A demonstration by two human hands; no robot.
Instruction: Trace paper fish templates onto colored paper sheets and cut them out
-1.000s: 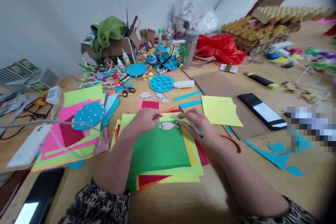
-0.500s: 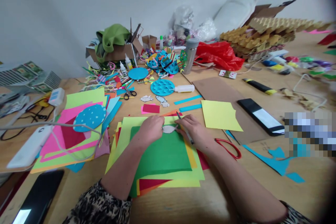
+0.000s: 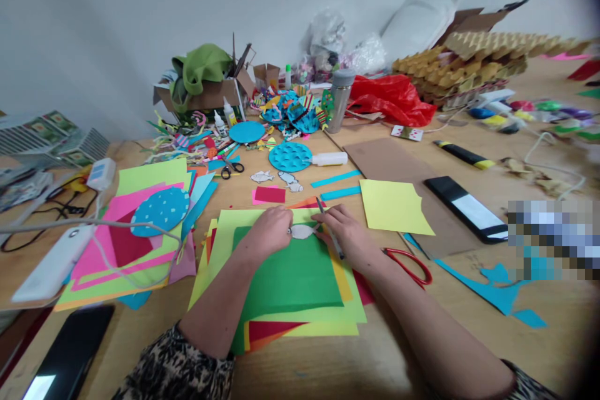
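1. Paper fish cut-out (image 3: 302,232) is lying flat near the far edge of a green sheet (image 3: 290,275), which is topping a fanned pile of yellow, orange and red paper on the wooden table (image 3: 328,362). It is sitting between the person's two hands.
2. At far left, a dark tablet (image 3: 70,350) is resting at the table's near corner, with a white power strip (image 3: 56,259) lying just beyond it.
3. A blue dotted disc (image 3: 162,209) is sitting on a spread of pink, lime and red sheets, well apart from the hands.
4. The left hand (image 3: 269,231) is curling its fingers, their tips bearing down on the left end of the fish.
5. The right hand (image 3: 344,234) is gripping a pen (image 3: 321,206) that is slanting away from the body, while its fingertips are touching the right end of the fish.
6. Red scissors (image 3: 412,265) are lying just beside the right wrist, partly hidden by the forearm.
7. A pale yellow sheet (image 3: 394,206) is lying near the right hand, overlapping brown card.
8. A black phone (image 3: 466,207) is resting on that card, its screen reflecting light.
9. Blue paper scraps (image 3: 497,287) are lying scattered at the near right.
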